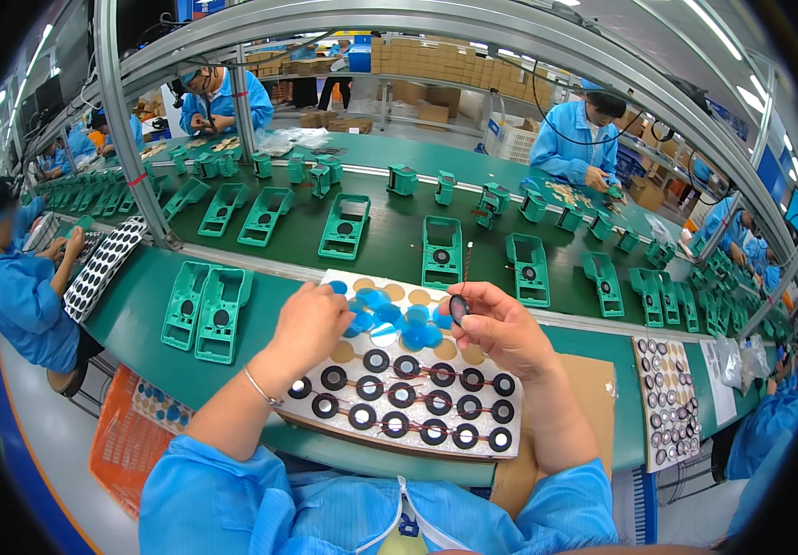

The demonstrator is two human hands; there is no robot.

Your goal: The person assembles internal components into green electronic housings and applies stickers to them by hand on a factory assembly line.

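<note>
Honestly, our right hand (515,340) pinches black disc (458,311); trailing wire (468,262) could snag. Left hand (311,322) beside blue discs (415,334), grip untellable; careless sweep might scatter them.

No lettering, labels, brands, numbers or signs clear enough to read in the head view.

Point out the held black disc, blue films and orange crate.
Black disc (459,310): head view, middle of its face.
Blue films (415,334): head view, a film amid the pile.
Orange crate (128,453): head view, its side wall.
</note>
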